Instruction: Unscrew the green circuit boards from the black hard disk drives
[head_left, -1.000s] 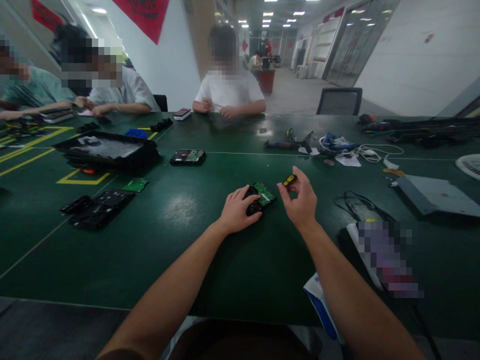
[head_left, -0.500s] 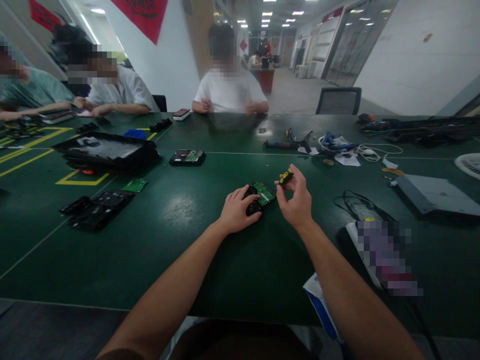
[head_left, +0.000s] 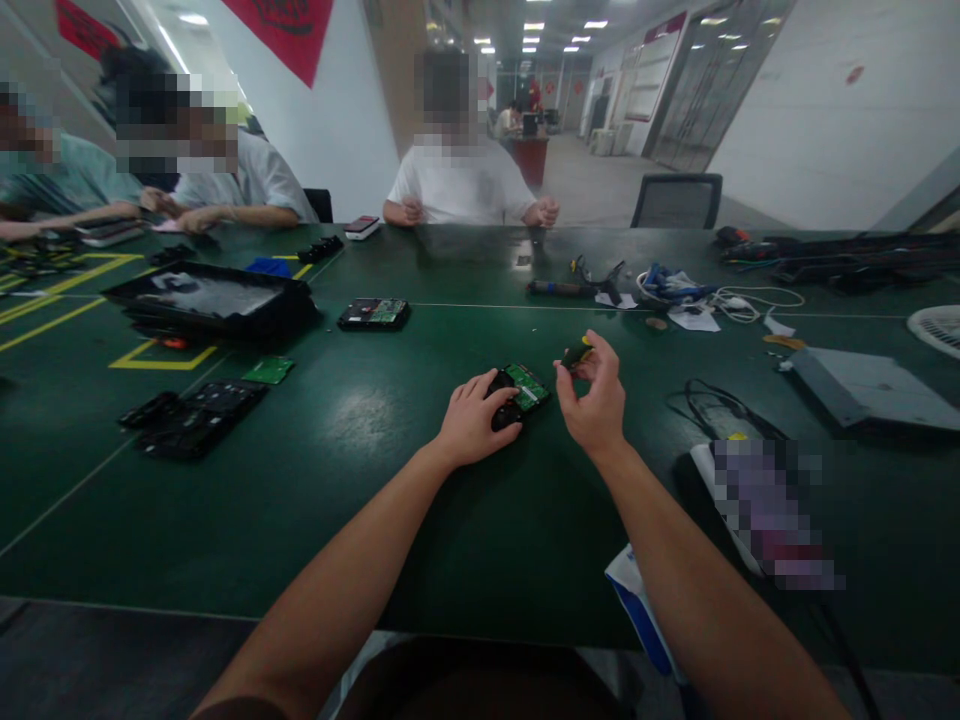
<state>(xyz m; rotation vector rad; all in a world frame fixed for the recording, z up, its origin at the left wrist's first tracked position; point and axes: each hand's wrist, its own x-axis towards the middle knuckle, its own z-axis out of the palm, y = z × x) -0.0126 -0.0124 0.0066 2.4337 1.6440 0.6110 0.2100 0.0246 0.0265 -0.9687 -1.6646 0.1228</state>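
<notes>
A small black device with a green circuit board [head_left: 526, 386] lies on the green table [head_left: 360, 480] in front of me. My left hand [head_left: 474, 425] rests on its near left side, fingers curled over the black casing. Just to the right, my right hand [head_left: 596, 400] is raised a little above the table. Its thumb and fingers pinch a small yellow and black screwdriver [head_left: 576, 354], held just right of the board.
Another hard drive [head_left: 375, 314], a black tray [head_left: 214, 300], a loose green board [head_left: 268, 370] and black parts [head_left: 191, 415] lie to the left. Cables and tools [head_left: 675, 290] lie at the back right, a grey laptop [head_left: 870, 390] at the right. Three people sit across the table.
My right hand has turned the screwdriver in its fingertips and drawn slightly left towards the board. The left hand has stayed put. The person opposite has moved one hand outwards.
</notes>
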